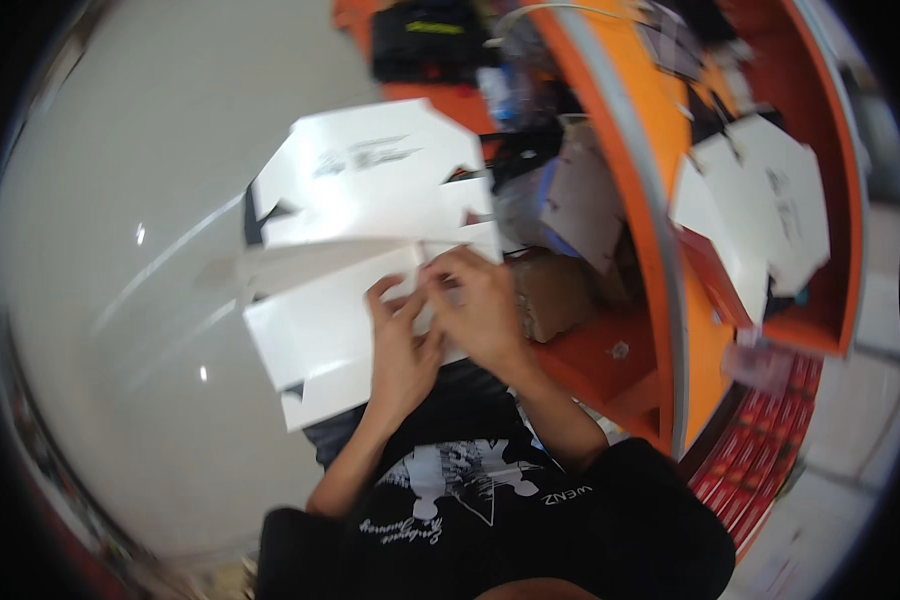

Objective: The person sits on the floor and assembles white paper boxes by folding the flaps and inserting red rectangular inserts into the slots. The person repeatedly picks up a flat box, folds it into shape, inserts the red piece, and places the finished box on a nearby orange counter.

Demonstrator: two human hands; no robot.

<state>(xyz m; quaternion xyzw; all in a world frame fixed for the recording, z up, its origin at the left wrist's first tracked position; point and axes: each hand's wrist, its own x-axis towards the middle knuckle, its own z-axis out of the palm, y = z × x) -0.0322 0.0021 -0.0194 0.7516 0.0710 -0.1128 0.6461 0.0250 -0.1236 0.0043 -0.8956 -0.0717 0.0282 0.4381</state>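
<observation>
A flat white cardboard box blank [360, 190] with cut flaps and a dark printed mark is held in front of me, partly folded along a crease. My left hand [402, 345] grips the lower panel near the crease. Beside it, my right hand [480, 305] pinches the same sheet's edge, fingers touching the left hand's. Both forearms rise from my black printed shirt at the bottom.
An orange shelf unit [660, 250] curves along the right, holding more white box blanks [770, 210], a brown package [555, 290], plastic-wrapped items and a black device [425, 40]. Red packets [760, 450] are stacked low right. Glossy pale floor [120, 300] lies left.
</observation>
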